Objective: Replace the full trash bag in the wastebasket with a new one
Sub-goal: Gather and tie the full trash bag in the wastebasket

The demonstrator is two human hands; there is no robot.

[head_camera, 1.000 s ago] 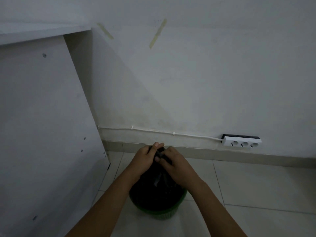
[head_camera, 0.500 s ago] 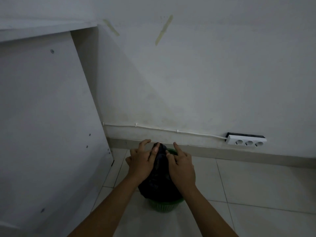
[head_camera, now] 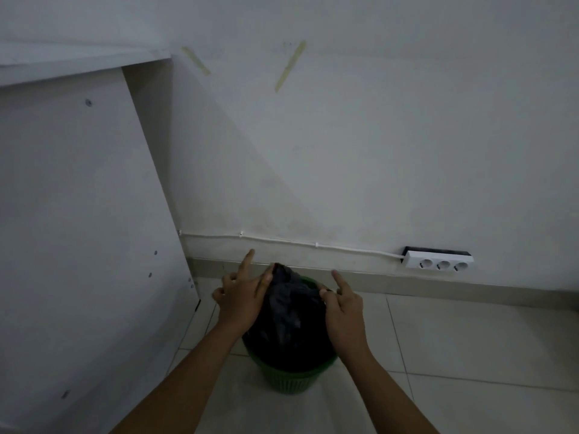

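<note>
A full black trash bag (head_camera: pixel 289 327) bulges out of a small green wastebasket (head_camera: pixel 286 379) that stands on the tiled floor near the wall. My left hand (head_camera: pixel 241 297) presses against the left side of the bag's gathered top, thumb and middle fingers on the plastic, index finger pointing up. My right hand (head_camera: pixel 343 303) pinches a fold of the bag's top on the right side, its index finger also raised. The bag's neck is bunched up between both hands. The basket's far rim is partly hidden by the bag.
A white cabinet side panel (head_camera: pixel 78 230) stands close on the left. The white wall (head_camera: pixel 344 151) lies straight ahead, with a cable (head_camera: pixel 282 241) running along it to a white three-socket power strip (head_camera: pixel 438 263) at the right. Pale floor tiles (head_camera: pixel 470 339) spread to the right.
A second ago both hands were clasped together on the bag's top. They have since spread apart to each side of the neck, index fingers lifted, and the bag stands taller above the basket.
</note>
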